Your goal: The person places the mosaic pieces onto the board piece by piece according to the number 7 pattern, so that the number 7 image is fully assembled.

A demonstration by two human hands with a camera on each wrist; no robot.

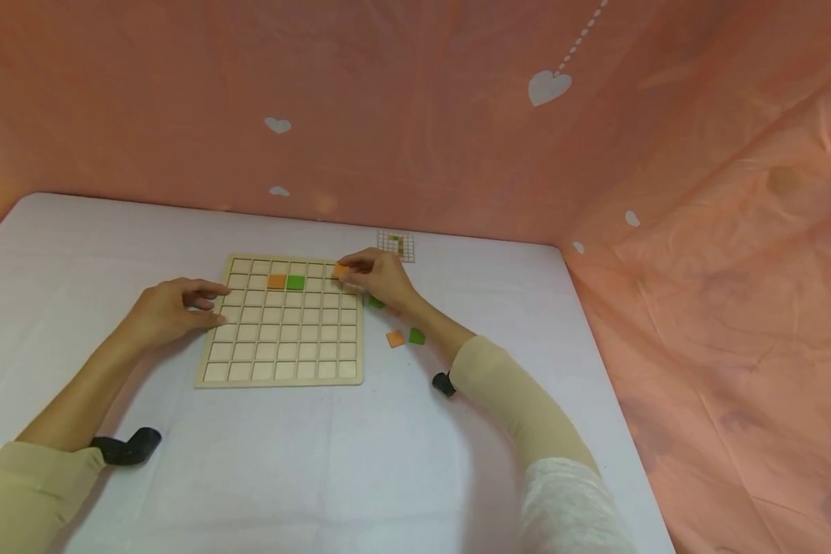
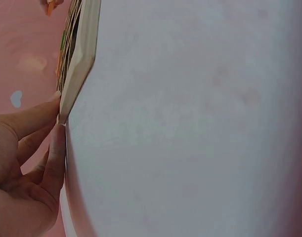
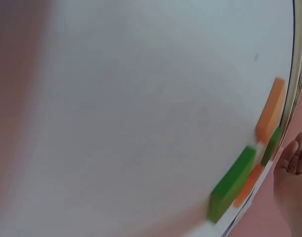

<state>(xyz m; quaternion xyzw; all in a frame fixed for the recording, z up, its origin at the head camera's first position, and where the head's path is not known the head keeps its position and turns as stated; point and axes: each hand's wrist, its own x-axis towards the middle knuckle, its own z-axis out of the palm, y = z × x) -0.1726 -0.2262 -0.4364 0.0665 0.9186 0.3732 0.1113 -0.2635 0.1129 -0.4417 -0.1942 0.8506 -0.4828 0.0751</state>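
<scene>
A pale wooden grid board lies on the white table. In its second row from the back sit an orange square tile and, right beside it, a green tile. My right hand pinches another orange tile between thumb and fingers over the board's back right corner. At the board's left edge rests my left hand, thumb and index fingertips spread along the rim. The left wrist view shows those fingers straight against the board's side.
Loose tiles lie right of the board: an orange one, a green one, and another green one partly under my right hand. A small printed grid card lies behind that hand. Pink cloth hangs behind the table.
</scene>
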